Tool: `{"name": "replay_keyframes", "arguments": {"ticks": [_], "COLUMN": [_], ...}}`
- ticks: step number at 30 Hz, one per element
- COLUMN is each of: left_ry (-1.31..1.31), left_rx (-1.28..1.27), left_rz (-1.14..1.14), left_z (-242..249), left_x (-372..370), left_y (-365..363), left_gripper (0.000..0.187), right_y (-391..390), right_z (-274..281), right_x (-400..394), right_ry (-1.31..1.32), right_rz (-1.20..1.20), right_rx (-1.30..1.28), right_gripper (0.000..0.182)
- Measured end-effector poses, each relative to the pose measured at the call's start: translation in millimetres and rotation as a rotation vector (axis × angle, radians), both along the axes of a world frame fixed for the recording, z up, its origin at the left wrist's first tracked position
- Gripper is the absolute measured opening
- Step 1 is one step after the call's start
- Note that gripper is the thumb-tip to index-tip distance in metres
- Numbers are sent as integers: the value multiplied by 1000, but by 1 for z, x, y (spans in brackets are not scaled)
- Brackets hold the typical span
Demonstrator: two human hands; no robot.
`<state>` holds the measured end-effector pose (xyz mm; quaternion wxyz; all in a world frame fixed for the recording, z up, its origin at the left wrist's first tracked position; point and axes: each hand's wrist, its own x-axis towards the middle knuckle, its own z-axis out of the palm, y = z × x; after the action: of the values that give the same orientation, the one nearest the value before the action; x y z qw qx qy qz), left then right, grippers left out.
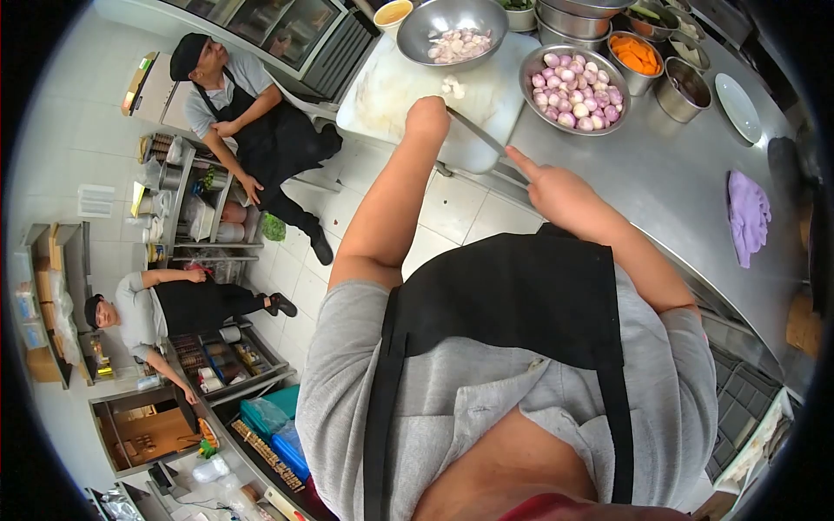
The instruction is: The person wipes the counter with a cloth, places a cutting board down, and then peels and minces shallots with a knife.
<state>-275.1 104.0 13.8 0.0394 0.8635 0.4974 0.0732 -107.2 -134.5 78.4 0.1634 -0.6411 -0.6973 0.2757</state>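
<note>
My left hand (427,119) is closed in a fist around the handle of a knife (476,133), whose blade slants out over the edge of the white cutting board (382,95). At the blade's tip is the outstretched index finger of my right hand (556,193); its other fingers look curled. A few pale cut pieces (453,86) lie on the board just beyond my left fist. Behind them stands a wide steel bowl (417,43) holding chopped shallots (459,46). Right of the board, another steel bowl (527,76) is full of whole peeled purple shallots (573,91).
Orange cut vegetables (634,54) fill a small pot beside a dark-filled steel pot (683,95). A white oval plate (738,108) and purple cloth (748,213) lie on the steel counter (643,187). One person (261,122) sits at left; another (187,304) stands near shelves.
</note>
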Motion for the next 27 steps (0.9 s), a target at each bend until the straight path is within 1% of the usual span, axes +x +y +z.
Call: {"name": "replay_keyframes", "arguments": {"ticks": [5, 7, 9, 11, 14, 16, 18, 20, 22, 24, 26, 27], "left_ry": [-5, -11, -13, -41, 3, -1, -10, 4, 6, 10, -14, -12], "left_rx": [5, 14, 18, 51, 23, 22, 5, 47, 18, 3, 3, 7], "left_rz": [-23, -30, -37, -76, -49, -40, -23, -32, -19, -6, -54, -59], "left_z": [-4, -4, -7, -10, -7, -5, -7, -5, -5, -4, -6, -3], "left_x": [-1, -2, -4, -5, -3, -4, -4, -3, -4, -5, -6, -6], "left_y": [3, 3, 3, 7, 7, 8, 4, 3, 3, 6, 7, 8], "left_gripper": [18, 18, 18, 18, 18, 18, 17, 15, 15, 14, 14, 14], "right_y": [-1, 2, 16, 21, 23, 13, 8, 10, 21, 32, 32, 28], "right_z": [9, 12, -12, -20, -13, 9, 15, 11, -4, -9, -4, 7], "right_x": [-4, -6, -7, -8, -14, -12, -11, -12, -15, -16, -16, -14], "right_ry": [-41, -72, -64, -57, -64, -23, -30, -40, -59, -81, -92, -91], "right_rz": [9, 6, 4, 1, -21, -31, -23, -12, -23, -25, -38, -27], "right_rx": [-33, -96, -51, 0, -8, -105, -107, -111, -59, -72, -82, -108], "right_gripper": [66, 66, 65, 65, 66, 67, 67, 67, 66, 67, 68, 68]}}
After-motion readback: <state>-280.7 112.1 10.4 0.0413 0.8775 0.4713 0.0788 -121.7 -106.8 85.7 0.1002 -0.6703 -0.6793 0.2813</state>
